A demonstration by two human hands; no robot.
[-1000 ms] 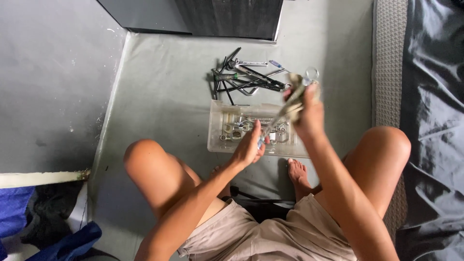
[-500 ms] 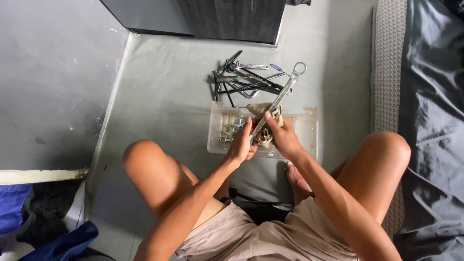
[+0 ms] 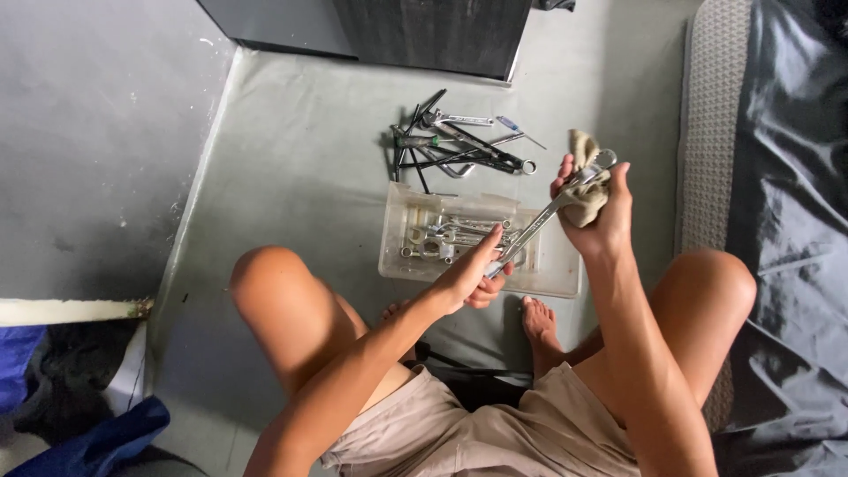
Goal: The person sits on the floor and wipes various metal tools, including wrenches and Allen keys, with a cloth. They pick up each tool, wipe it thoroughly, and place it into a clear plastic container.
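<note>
Over clear bin, long shiny wrench: L hand pinches end, R hand clamps rag round it.

Tool pile behind tray; spanners in tray; wrench above tray.

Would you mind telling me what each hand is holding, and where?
Left hand grips the wrench at its lower end; right hand wraps a cloth around its upper end.

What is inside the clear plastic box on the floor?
The clear plastic box holds several small silver wrenches at its left end. The left hand and long wrench cover part of its middle.
</note>
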